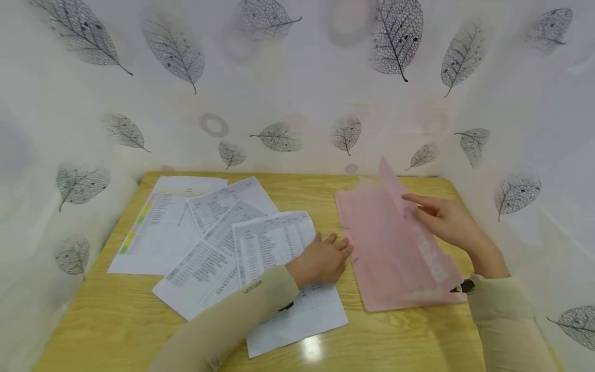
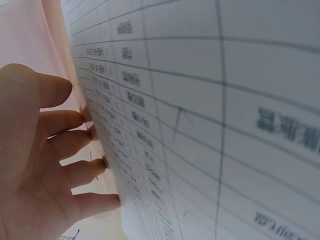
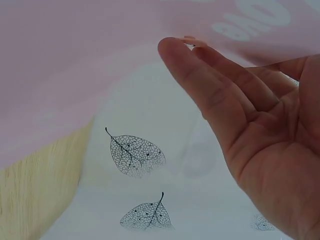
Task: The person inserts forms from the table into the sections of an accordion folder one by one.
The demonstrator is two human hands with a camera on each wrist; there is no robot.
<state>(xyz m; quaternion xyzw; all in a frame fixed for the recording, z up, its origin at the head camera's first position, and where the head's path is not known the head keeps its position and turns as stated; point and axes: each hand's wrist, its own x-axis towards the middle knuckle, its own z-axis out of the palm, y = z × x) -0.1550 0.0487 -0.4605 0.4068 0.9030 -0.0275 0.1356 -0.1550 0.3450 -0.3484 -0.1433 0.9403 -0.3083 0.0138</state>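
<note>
The folder (image 1: 386,253) points lengthwise away, leaning left. Your right hand (image 1: 443,222) pinches it; your left hand (image 1: 322,262) lies relaxed.

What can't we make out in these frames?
- Head: print on the overlapping sheets, too small to read.
- Head: part of the front sheet, under the left hand and sleeve.
- Head: what, if anything, lies inside the pink folder, behind its cover.
- Left wrist: printed characters, blurred.
- Right wrist: some white lettering, cut off by the top edge.
</note>
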